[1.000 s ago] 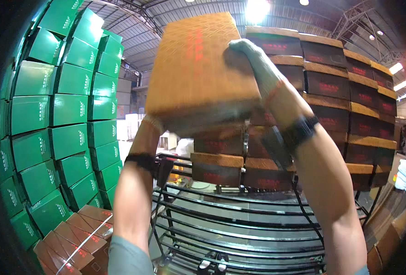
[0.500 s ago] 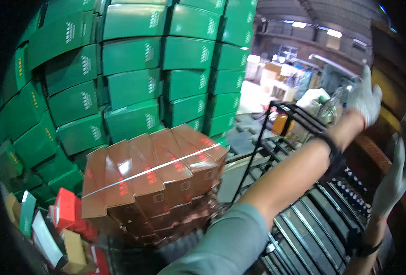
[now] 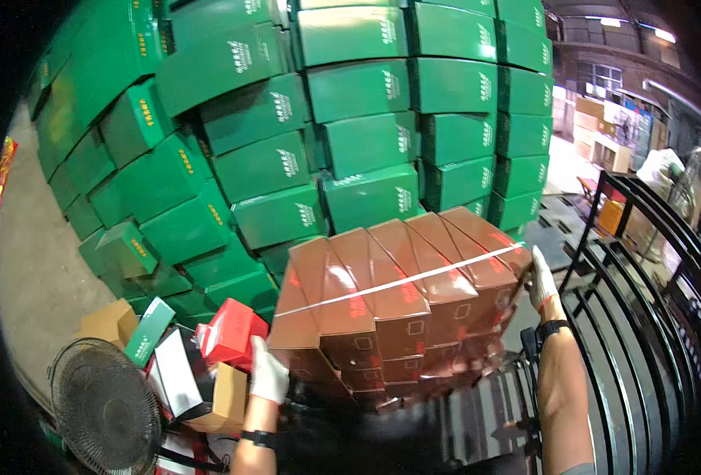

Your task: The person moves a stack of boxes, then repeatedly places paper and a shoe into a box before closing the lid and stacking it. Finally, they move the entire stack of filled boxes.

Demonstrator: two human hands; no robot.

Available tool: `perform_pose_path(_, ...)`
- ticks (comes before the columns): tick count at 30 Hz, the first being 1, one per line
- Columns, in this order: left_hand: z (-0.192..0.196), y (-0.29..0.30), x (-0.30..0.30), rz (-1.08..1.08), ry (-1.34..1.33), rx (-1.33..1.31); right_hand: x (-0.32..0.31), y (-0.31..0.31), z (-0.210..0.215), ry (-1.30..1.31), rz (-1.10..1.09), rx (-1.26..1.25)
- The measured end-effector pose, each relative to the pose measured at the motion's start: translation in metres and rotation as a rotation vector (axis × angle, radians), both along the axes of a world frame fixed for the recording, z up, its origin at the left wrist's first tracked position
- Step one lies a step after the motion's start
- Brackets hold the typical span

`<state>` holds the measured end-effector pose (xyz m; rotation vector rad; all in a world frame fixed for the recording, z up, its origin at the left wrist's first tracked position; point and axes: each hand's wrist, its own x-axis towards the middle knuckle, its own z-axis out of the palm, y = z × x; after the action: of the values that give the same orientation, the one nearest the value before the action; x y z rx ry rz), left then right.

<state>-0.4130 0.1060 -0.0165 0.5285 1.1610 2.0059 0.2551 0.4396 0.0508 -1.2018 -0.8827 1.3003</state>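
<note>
A bundle of brown boxes (image 3: 398,306) stands in front of me, several side by side in stacked layers. One white strap (image 3: 402,283) runs across its top. My left hand (image 3: 269,376), in a white glove, is at the bundle's left front corner with its fingers stretched upward. My right hand (image 3: 542,279), also gloved, lies along the bundle's right edge, its fingers extended and partly hidden against the side. Whether either palm presses on the boxes is hard to tell. Both hands look open.
Behind the bundle rises a high wall of green boxes (image 3: 366,142). At lower left are a red box (image 3: 233,332), an open carton (image 3: 225,400) and a black fan (image 3: 107,396). To the right stands a black metal rack (image 3: 615,261); dark rollers (image 3: 477,423) lie below.
The view has swung left. My hands, raised at the right over the roller conveyor, have come down to the two sides of the brown bundle.
</note>
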Motion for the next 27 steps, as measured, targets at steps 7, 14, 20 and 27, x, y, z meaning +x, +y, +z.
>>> perform_pose_path(7, 0.103, -0.06, -0.012, 0.065, -0.098, 0.06, -0.084, -0.191, -0.004, -0.044, -0.325, 0.065)
perform_pose_path(14, 0.27, -0.043, 0.038, -0.389, 0.743, 0.573, -0.156, -0.427, -0.186, 0.511, -0.303, -0.209)
perform_pose_path(20, 0.267, -0.027, 0.175, -0.659, 1.588, 0.797, -0.192, -0.486, -0.235, 0.447, -0.295, -0.731)
perform_pose_path(27, 0.049, -0.057, 0.246, -0.785, 1.782, 0.518, -0.16, -0.471, -0.057, -0.728, -0.377, 0.069)
